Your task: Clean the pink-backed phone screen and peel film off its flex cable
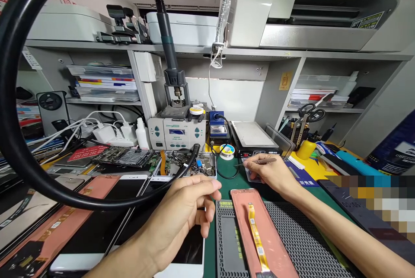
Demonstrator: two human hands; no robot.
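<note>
My left hand (pixel 188 209) hovers above a white-framed phone (pixel 187 250) with a dark screen. Its fingers are loosely bent and apart, and nothing shows in them. Farther forward on the right, my right hand (pixel 267 172) is closed on a slim pointed metal tool (pixel 269 161), its tip pointing left. That hand is over a small flat pad in front of a black heating plate (pixel 254 135). Between my arms, a pink-backed phone screen (pixel 262 226) with a yellow flex cable (pixel 254 230) lies on a grey perforated mat (pixel 301 226).
A thick black hose (pixel 106 203) loops across the left, near my left hand. Behind stand a hot-air station (pixel 177 133) and a solder spool (pixel 227 151). A tray of circuit boards (pixel 207 166) lies beyond my left hand. More phone parts (pixel 97 217) cover the left side.
</note>
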